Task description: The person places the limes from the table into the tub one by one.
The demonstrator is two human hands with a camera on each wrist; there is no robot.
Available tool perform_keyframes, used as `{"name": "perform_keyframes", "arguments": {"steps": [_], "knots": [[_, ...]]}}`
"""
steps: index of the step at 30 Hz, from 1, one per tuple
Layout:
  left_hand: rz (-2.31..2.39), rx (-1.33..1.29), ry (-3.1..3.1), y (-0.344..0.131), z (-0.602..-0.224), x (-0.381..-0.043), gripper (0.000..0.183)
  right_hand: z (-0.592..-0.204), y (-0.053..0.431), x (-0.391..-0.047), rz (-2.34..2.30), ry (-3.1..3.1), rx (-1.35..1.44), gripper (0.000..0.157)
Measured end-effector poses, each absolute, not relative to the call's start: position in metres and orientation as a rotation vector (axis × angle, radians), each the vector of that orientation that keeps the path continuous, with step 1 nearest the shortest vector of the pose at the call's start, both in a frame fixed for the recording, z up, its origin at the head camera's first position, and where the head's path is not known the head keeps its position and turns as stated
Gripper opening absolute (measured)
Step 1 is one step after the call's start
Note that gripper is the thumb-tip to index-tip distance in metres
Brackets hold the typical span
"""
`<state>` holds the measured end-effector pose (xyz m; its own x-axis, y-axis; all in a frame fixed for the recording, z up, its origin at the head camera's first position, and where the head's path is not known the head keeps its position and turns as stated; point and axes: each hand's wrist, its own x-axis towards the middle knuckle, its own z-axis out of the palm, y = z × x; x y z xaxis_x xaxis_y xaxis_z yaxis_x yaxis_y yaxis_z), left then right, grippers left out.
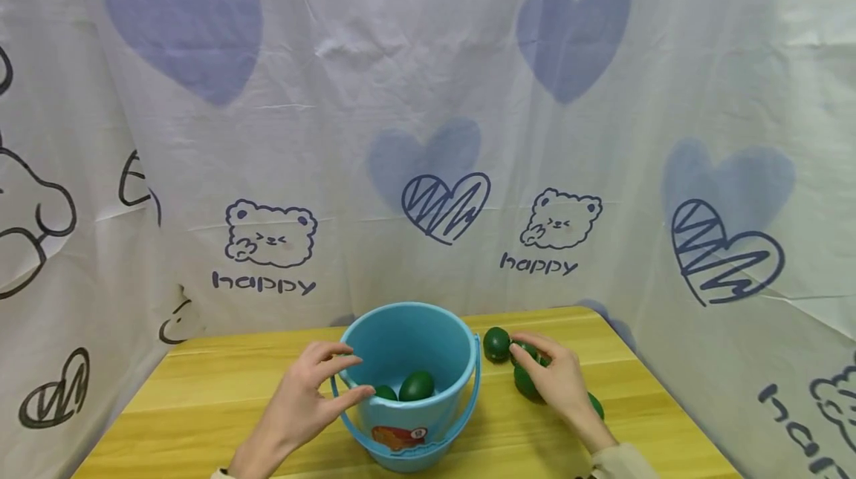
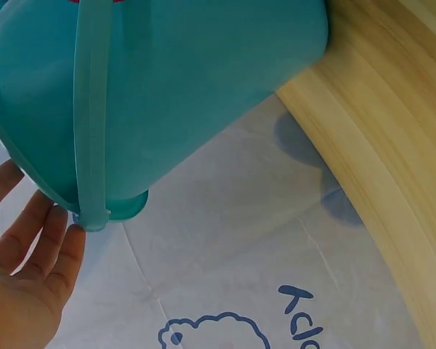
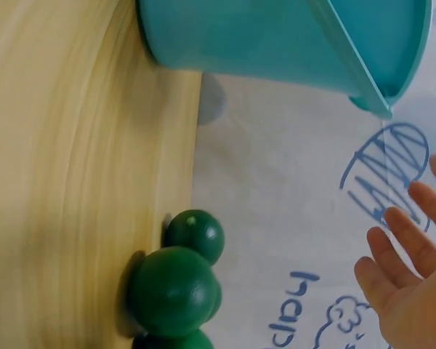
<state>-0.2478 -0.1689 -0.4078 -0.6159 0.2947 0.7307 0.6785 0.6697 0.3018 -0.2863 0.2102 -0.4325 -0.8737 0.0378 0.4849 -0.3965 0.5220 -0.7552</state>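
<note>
A light blue bucket with a hinged handle stands upright on the table. Inside it lie two smooth, dark green oval fruits, one partly hidden by the rim. At the bucket's left rim is my left hand, fingers extended and fingertips at the edge by the handle joint; whether they press on it I cannot tell. My right hand hovers over several more dark green fruits right of the bucket, partly covering them in the head view. In the right wrist view its fingers are spread and hold nothing.
The yellow wood-grain table ends at a back edge just behind the bucket. A pale curtain with hearts and bears hangs behind and at both sides. One green fruit lies between the bucket and the right hand.
</note>
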Motion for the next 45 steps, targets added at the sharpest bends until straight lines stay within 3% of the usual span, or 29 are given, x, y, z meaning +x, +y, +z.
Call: {"name": "perform_keyframes", "arguments": {"steps": [16, 23, 27, 31, 45], "knots": [[-0.787, -0.764, -2.14, -0.165, -0.416, -0.242, 0.03, -0.45, 0.265, -0.288, 1.484, -2.392, -0.141, 0.053], [-0.749, -0.774, -2.133, -0.165, -0.415, -0.239, 0.031, -0.463, 0.284, -0.29, 1.374, -2.466, -0.277, 0.057], [-0.76, -0.774, -2.137, -0.164, -0.416, -0.24, 0.032, -0.473, 0.292, -0.29, 1.356, -2.559, -0.363, 0.068], [-0.784, -0.765, -2.145, -0.164, -0.417, -0.24, 0.032, -0.481, 0.299, -0.289, 1.329, -2.671, -0.396, 0.081], [-0.809, -0.737, -2.155, -0.162, -0.416, -0.239, 0.032, -0.497, 0.308, -0.292, 1.3, -2.872, -0.4, 0.107]]}}
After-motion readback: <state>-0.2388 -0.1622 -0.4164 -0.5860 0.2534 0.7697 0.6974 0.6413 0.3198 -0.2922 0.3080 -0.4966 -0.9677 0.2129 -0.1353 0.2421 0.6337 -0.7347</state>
